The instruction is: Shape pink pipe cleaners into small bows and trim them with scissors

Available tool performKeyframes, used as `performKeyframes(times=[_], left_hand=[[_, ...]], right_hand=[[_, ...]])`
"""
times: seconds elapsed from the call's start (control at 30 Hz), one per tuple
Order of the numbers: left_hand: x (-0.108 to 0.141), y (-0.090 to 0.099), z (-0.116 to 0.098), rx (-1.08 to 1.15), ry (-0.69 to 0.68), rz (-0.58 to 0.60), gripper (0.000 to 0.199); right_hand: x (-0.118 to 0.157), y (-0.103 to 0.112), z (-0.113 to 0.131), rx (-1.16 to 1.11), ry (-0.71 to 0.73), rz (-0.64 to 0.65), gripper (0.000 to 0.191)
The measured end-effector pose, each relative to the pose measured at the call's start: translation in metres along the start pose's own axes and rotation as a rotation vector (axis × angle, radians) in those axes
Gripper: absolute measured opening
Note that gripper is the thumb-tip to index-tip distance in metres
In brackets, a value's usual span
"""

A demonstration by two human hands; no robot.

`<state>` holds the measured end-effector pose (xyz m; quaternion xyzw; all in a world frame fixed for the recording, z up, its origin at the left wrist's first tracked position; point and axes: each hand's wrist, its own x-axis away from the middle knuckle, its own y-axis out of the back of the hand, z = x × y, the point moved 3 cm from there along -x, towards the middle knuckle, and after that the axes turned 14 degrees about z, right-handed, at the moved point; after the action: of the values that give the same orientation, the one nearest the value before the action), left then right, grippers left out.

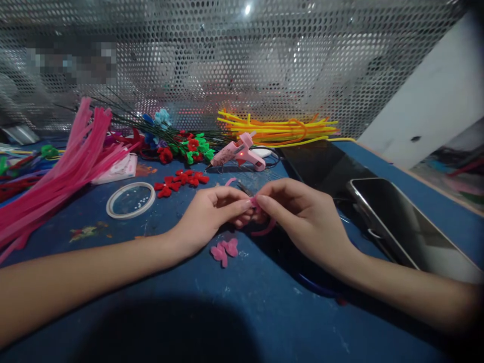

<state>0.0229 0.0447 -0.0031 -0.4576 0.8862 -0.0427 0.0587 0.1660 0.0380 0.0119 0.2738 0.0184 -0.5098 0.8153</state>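
My left hand [215,212] and my right hand [302,212] meet over the middle of the blue table, both pinching a small pink fuzzy strip [254,201] between thumb and fingers. A curved pink length [264,230] hangs below, beside my right hand's fingers. Just behind the fingertips lies a pointed metal tool [243,188], partly hidden by the hands. Pink looped petal pieces [224,251] rest on the table, nearer to me than my left hand. Another short pink piece [230,181] lies behind my left hand.
A pink glue gun [242,152] with a lit red light lies behind the hands. Red flowers [180,181] and a white ring dish [109,207] sit left. Pink stems [49,186] cover the far left, yellow stems [280,131] the back. A phone [408,227] is at right.
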Motion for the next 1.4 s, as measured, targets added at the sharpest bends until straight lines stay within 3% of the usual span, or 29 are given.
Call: performKeyframes(times=[0.3, 0.5, 0.63, 0.7, 0.93, 1.13, 1.4], left_hand=[[0.009, -0.008, -0.014, -0.395, -0.076, -0.041, 0.010], [0.013, -0.008, -0.017, -0.866, -0.069, -0.057, 0.011], [0.015, -0.008, -0.019, -1.066, -0.117, -0.046, 0.010], [0.014, -0.007, -0.018, -1.010, -0.107, -0.044, 0.011], [0.002, 0.002, -0.011, -0.439, 0.010, -0.025, 0.015], [0.000, 0.007, -0.011, -0.314, 0.034, -0.115, 0.014], [0.002, 0.005, -0.013, -0.326, 0.001, -0.075, 0.015]], right_hand=[[0.002, 0.000, 0.008, 0.234, 0.118, 0.088, 0.009], [0.003, -0.003, 0.008, 0.488, 0.138, 0.152, 0.009], [0.006, -0.004, 0.007, 0.513, 0.106, 0.161, 0.008], [0.005, -0.003, 0.006, 0.428, 0.070, 0.149, 0.008], [-0.005, 0.000, -0.005, -0.179, -0.100, 0.067, 0.014], [-0.006, -0.002, -0.007, -0.173, -0.127, 0.122, 0.014], [-0.006, -0.003, -0.005, -0.105, -0.122, 0.179, 0.012]])
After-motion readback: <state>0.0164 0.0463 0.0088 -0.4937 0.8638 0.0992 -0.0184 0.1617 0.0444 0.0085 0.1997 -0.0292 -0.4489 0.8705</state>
